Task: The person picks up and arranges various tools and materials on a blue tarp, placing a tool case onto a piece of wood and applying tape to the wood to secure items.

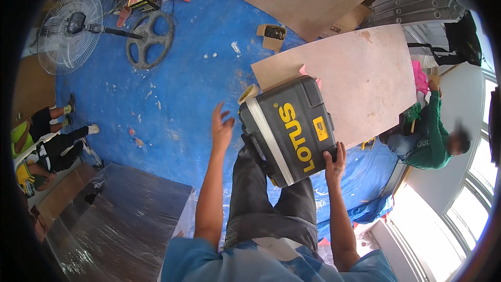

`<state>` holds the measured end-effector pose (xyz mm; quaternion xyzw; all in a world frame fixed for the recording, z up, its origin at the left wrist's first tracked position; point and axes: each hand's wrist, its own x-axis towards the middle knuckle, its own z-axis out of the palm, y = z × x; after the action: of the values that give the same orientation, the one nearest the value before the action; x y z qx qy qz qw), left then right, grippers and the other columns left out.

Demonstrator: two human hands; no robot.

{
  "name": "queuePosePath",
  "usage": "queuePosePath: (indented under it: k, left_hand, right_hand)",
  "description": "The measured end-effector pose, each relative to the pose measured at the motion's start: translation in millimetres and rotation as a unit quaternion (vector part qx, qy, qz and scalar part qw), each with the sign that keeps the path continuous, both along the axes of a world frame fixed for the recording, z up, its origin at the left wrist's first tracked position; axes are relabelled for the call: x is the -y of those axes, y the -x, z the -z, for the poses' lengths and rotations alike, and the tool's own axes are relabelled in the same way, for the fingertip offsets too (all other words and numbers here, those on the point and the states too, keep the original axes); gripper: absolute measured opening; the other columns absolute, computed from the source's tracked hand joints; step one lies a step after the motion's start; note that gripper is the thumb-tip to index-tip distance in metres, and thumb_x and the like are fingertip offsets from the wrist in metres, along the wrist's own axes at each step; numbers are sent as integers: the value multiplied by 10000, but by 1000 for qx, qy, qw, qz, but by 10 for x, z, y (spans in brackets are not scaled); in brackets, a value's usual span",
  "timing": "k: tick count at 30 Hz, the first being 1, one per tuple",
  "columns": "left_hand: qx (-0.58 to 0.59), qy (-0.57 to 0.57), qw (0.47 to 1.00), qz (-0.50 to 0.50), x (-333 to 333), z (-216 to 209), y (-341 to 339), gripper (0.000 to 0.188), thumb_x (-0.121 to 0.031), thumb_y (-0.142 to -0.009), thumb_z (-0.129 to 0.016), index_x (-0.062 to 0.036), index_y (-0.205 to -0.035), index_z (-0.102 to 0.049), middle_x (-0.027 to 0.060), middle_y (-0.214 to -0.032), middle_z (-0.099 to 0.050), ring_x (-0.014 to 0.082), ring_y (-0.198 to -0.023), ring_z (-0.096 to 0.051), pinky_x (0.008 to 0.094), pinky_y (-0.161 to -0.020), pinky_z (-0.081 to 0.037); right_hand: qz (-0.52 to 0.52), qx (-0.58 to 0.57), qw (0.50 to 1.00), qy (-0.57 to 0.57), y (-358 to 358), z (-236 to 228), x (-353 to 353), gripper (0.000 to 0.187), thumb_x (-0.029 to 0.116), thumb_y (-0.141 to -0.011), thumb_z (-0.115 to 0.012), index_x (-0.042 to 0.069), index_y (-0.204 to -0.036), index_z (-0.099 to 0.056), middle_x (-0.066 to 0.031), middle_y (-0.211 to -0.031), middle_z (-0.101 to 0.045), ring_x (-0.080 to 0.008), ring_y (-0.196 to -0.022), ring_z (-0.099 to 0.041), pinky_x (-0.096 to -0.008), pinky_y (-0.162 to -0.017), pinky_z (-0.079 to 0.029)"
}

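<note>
A dark grey tool case with yellow lettering is held tilted in front of my legs. My right hand grips its lower right edge, the thumb on the face and the fingers behind. A pale strip runs across the case near its handle side. At the case's upper left corner is a cream-coloured roll, seemingly tape; whether the strip joins it I cannot tell. My left hand is off the case, just left of it, fingers spread and holding nothing.
Plywood sheets lie ahead right, by a small open box. Blue sheeting covers the floor. A stand fan is far left; a plastic-wrapped surface is near left. A person in green crouches right; others sit left.
</note>
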<state>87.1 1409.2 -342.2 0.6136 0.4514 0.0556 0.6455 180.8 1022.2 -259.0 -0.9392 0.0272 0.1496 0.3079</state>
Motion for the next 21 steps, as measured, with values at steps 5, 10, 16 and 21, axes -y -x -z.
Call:
queuePosePath:
  k: [5,10,16,21]
  left_hand:
    - [15,-291,851,437,-444,177,-466,796,75,-774,-705,-215,-1478,-475,99,-1563,-373,330,-1257,-536,449,-1041,-501]
    - [21,-352,789,502,-445,135,-813,708,35,-773,-743,-239,-1401,-566,104,-1571,-356,347,-1250,-550,445,-1027,-513]
    - [-11,-442,781,440,-536,144,-782,589,20,-773,-749,-166,-1306,-583,116,-1559,-358,370,-1238,-562,453,-997,-522]
    - [36,-426,848,314,-490,123,-1065,564,17,-745,-766,-120,-1244,-544,159,-1502,-405,392,-1227,-553,480,-970,-516]
  right_hand:
    - [99,2,995,-2,192,83,-76,790,391,-902,-746,-17,-1486,-405,-273,-1504,-414,-410,-1403,-404,-459,-1134,-374]
    - [235,-30,962,-133,512,291,45,724,390,-1000,-632,-7,-1524,-331,-227,-1496,-434,-349,-1356,-465,-427,-1091,-408]
    - [299,-150,899,-284,1431,429,75,616,373,-1043,-556,11,-1504,-364,-179,-1395,-532,-246,-1089,-648,-364,-825,-557]
    - [249,-329,858,-305,2138,716,116,553,362,-1022,-590,-31,-1398,-493,-151,-1201,-665,-226,-969,-681,-350,-803,-567]
